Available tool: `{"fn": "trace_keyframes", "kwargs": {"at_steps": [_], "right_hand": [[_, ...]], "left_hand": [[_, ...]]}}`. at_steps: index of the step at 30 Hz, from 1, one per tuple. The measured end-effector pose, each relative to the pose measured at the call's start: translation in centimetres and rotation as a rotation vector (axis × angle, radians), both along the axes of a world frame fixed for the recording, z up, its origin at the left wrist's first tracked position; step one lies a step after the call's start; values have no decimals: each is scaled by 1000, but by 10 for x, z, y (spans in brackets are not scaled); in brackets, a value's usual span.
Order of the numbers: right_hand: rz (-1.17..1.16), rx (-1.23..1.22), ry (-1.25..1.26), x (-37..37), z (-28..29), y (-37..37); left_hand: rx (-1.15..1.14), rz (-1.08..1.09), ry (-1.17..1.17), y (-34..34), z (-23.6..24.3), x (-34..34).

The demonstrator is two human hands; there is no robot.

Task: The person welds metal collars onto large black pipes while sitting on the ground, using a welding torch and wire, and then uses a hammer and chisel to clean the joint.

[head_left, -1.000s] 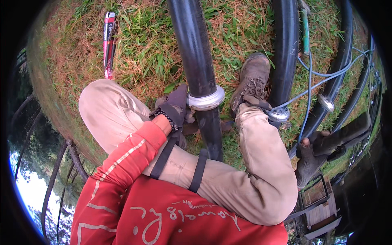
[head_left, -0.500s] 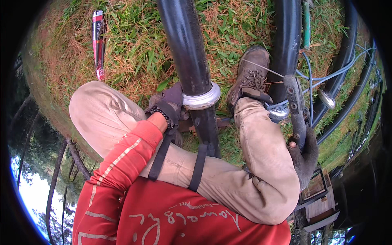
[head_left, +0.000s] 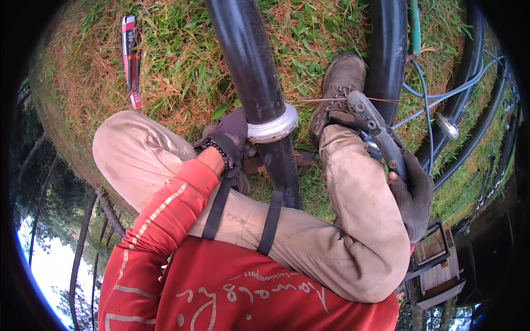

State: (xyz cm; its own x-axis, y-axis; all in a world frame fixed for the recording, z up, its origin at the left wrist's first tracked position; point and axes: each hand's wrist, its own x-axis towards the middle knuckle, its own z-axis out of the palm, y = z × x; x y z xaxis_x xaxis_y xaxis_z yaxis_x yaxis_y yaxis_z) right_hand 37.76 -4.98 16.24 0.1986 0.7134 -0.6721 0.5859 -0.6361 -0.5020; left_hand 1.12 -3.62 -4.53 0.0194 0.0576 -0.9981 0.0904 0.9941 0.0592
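Observation:
My left hand (head_left: 231,135), in a dark glove, grips the near black pipe (head_left: 248,60) at its silver ring (head_left: 273,126). The far side of its fingers is hidden behind the pipe. In my right hand (head_left: 413,193), also gloved, is a worn grey welding electrode holder (head_left: 378,132), tilted up and to the left. A thin welding rod (head_left: 314,100) sticks out sideways from its head, with its tip pointing left toward the ring and apart from it. The holder passes over my bent leg and in front of a second black pipe (head_left: 386,55).
A red and black packet (head_left: 131,60) lies on the grass at the far left. My brown boot (head_left: 345,85) stands between the two pipes. Blue cable (head_left: 425,105) loops on the right, by more black pipes (head_left: 466,83) and a green tube (head_left: 415,27).
My right hand has swung the electrode holder leftward, bringing the rod closer to the silver ring and nearly level. My left hand stays on the pipe.

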Motion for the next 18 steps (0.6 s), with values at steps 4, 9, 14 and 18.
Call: {"fn": "trace_keyframes", "kwargs": {"at_steps": [4,9,14,18], "right_hand": [[92,-35,-4,10,-10,2],[130,-46,-10,14,-24,2],[206,-26,14,13,-24,4],[172,11,34,22,-30,-8]], "left_hand": [[14,-81,10,2,2,2],[34,-130,13,1,2,-1],[11,-265,-42,17,16,4],[-73,24,-18,16,19,9]]}}
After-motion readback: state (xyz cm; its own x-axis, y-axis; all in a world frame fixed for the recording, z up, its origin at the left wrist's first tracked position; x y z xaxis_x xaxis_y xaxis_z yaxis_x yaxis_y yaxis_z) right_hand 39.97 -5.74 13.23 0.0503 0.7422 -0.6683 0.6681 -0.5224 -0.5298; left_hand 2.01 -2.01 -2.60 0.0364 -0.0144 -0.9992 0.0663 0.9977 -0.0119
